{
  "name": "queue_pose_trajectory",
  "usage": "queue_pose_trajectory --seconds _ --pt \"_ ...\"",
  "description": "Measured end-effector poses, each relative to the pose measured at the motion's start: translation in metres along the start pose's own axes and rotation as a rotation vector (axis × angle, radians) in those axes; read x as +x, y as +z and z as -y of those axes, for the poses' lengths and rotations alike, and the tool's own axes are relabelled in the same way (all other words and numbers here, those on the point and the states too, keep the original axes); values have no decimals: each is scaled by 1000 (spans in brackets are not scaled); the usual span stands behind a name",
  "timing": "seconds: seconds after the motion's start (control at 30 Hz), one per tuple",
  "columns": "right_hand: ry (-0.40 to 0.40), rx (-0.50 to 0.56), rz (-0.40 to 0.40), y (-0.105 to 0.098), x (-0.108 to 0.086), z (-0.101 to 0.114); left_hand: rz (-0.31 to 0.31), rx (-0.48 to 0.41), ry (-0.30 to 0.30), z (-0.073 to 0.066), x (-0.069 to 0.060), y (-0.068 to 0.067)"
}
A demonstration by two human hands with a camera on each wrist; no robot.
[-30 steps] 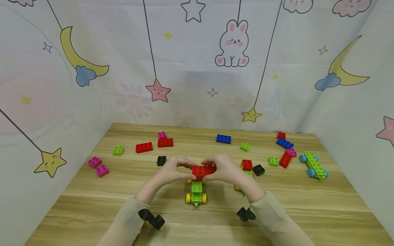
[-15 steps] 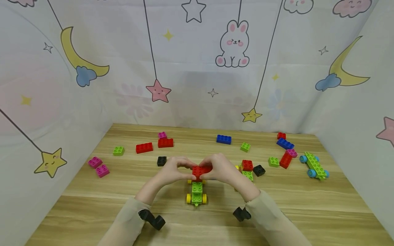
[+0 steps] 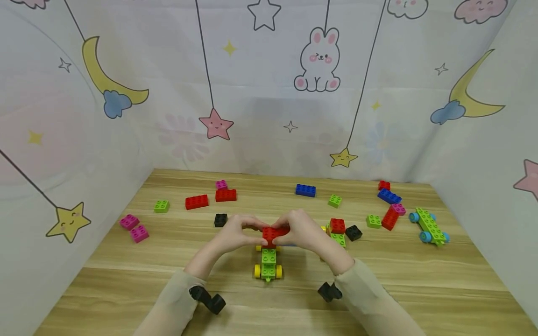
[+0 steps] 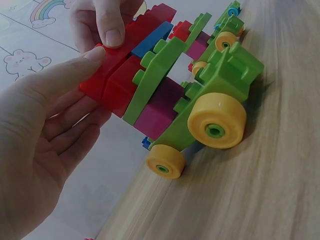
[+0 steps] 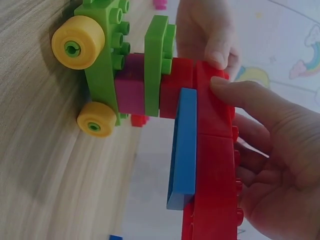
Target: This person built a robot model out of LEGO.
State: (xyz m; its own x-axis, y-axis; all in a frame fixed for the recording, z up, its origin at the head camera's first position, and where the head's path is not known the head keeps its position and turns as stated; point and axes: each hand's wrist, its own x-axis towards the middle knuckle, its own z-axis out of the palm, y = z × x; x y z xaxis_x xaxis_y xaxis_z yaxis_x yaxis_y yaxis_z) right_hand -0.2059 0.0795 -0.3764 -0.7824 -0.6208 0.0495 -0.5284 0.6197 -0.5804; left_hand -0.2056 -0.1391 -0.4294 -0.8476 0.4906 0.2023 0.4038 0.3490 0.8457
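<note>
My left hand (image 3: 241, 231) pinches the end of the top red brick row (image 3: 269, 235) between thumb and fingers. From the other side my right hand (image 3: 300, 229) grips the same row, its thumb (image 5: 245, 95) on a red brick (image 5: 215, 110). These bricks top a stack on a green car base (image 4: 200, 107) with yellow wheels (image 4: 217, 120). The stack shows a magenta brick (image 5: 130, 85), a green plate (image 5: 155, 65) and a red brick (image 5: 175, 87). Under the top row a blue piece (image 5: 185, 150) juts sideways. The wheels stand at the table surface.
Right of the hands stands another yellow-wheeled car with a red brick (image 3: 337, 226), beside a black brick (image 3: 353, 232). A blue-wheeled green base (image 3: 429, 226) lies far right. Another black brick (image 3: 220, 220) and red bricks (image 3: 196, 201) lie left; a blue brick (image 3: 305, 190) lies behind.
My right hand has moved left, closer to my left hand along the red bricks. A bit of blue now shows beneath it. My left hand has stayed in place.
</note>
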Motion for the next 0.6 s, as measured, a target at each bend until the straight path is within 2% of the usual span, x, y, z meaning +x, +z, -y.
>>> queue_pose_trajectory --seconds 0.33,0.6 --pt "17 -12 8 1 1 0 3 6 -8 1 0 0" --pt "74 0 11 1 2 5 10 34 -12 -1 0 -1"
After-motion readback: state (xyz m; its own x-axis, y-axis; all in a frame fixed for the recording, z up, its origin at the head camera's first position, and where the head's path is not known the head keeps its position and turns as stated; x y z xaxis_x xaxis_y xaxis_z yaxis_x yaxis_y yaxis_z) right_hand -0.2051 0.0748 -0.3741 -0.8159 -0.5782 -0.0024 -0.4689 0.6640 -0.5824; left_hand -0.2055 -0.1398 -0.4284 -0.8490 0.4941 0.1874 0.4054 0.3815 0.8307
